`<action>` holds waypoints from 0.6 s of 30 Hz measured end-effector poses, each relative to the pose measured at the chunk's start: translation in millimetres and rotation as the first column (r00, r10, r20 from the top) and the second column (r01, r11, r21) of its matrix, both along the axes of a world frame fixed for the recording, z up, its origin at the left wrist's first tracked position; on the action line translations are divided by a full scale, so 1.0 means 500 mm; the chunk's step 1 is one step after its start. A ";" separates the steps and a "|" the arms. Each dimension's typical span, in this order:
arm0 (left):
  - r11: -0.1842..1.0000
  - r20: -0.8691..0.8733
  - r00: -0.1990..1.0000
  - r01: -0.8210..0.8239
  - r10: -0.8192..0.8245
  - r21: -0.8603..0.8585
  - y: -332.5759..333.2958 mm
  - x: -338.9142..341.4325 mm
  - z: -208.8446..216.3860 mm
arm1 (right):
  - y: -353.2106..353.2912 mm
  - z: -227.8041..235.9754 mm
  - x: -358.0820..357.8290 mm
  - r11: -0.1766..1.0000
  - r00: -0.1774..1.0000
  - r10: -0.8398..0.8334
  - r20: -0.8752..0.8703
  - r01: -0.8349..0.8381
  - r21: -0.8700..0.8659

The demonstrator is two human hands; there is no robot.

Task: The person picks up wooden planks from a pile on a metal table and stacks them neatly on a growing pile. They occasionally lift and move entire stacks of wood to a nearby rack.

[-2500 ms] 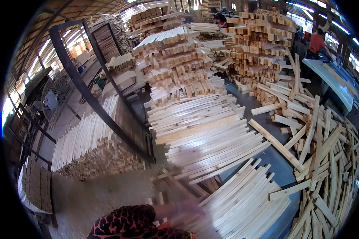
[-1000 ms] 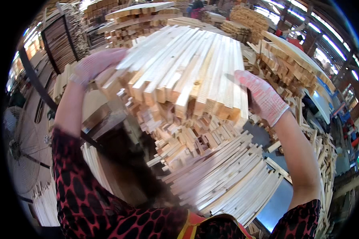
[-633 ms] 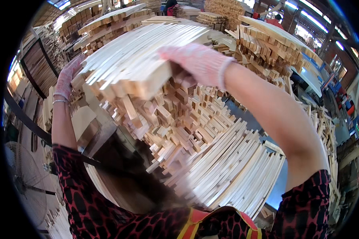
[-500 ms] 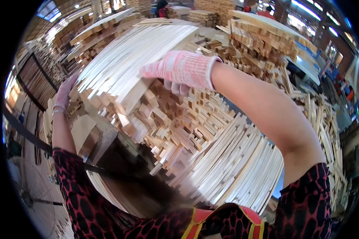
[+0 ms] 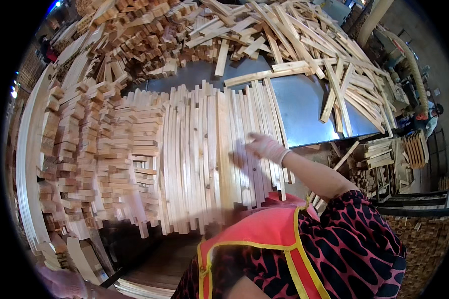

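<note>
My right hand (image 5: pixel 268 148), in a pink and white knitted glove, is over a row of pale wooden strips (image 5: pixel 199 149) laid side by side. Its fingers point left and look apart, though motion softens them; nothing shows in its grip. Whether it touches the strips I cannot tell. My left hand (image 5: pixel 62 282), gloved too, is at the lower left rim, low beside the stacked wood. Its fingers are smeared and dark, so their pose is unclear.
Crosswise layers of wooden strips (image 5: pixel 80 164) rise at the left. A blue-grey metal tabletop (image 5: pixel 304 109) lies beyond my right hand, with a jumbled heap of loose strips (image 5: pixel 289 35) on it. At the far right a person (image 5: pixel 431 119) is near a ribbed hose (image 5: pixel 409 57).
My view has swung to the right, so the tall stack now stands at the left rim. My right hand has gone from the stack's top to the row of strips; my left hand appears lower.
</note>
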State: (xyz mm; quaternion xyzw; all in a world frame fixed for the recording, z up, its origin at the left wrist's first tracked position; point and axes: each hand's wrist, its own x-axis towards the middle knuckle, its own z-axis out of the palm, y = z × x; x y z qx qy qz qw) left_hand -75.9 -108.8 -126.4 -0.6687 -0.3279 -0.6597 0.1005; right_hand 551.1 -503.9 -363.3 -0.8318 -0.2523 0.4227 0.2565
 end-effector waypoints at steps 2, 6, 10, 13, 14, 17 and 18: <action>0.993 -0.192 0.977 0.075 -0.093 -0.096 -0.128 0.197 -0.024 | -0.085 -0.156 0.128 0.955 0.912 -0.288 0.291 0.296 0.017; 0.871 -0.437 0.772 0.303 -0.462 -0.386 -0.380 0.554 -0.161 | -0.178 -0.155 0.260 0.926 0.836 -0.333 0.437 0.378 -0.017; 0.429 -0.190 0.541 0.357 -0.819 -0.830 -0.639 0.773 -0.395 | -0.158 -0.212 0.262 0.981 0.996 -0.091 -0.021 0.093 0.168; 0.120 -0.088 0.820 -0.024 -0.565 -0.993 -0.865 0.682 -0.637 | -0.158 -0.251 0.223 0.971 0.992 -0.101 -0.078 0.116 0.211; -0.001 -0.091 0.908 -0.100 -0.408 -0.995 -0.926 0.646 -0.695 | -0.170 -0.256 0.226 0.950 0.970 -0.105 -0.219 0.163 0.268; -0.398 0.072 0.989 0.119 0.130 -0.910 -0.988 0.606 -0.724 | -0.192 -0.272 0.259 0.948 0.947 -0.062 -0.317 0.155 0.279; -0.441 0.139 0.939 0.274 0.316 -0.855 -0.999 0.599 -0.732 | -0.198 -0.276 0.268 0.955 0.954 -0.041 -0.296 0.125 0.268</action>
